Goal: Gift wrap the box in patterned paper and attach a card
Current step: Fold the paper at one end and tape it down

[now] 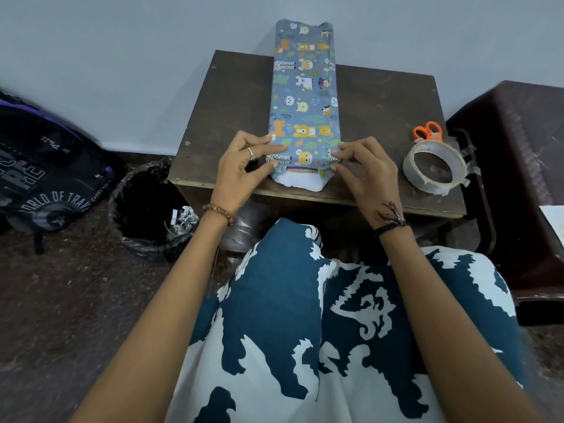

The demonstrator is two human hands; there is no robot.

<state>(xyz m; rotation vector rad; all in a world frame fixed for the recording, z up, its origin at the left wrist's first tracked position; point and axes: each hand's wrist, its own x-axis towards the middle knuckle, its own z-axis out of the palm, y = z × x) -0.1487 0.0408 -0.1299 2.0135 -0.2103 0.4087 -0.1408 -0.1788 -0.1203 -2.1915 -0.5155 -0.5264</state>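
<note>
Already the long box in blue animal-print paper (305, 96) was sleeved; my left hand (244, 166) and right hand (363, 169) pinched its unfolded near end; taping and card remained.

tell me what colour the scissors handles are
Orange, seen in the head view: the scissors lie behind the tape roll.

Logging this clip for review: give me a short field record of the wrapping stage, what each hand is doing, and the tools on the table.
stage: long box lies lengthwise on the table, covered in animal-print paper; near end still unfolded, white inside of paper showing
left hand: left hand pinches the paper at the near left corner
right hand: right hand pinches the paper at the near right corner
tools: tape roll and orange scissors at the table's right edge, untouched
card: none visibly attached
floor: bin, backpack at left
</note>
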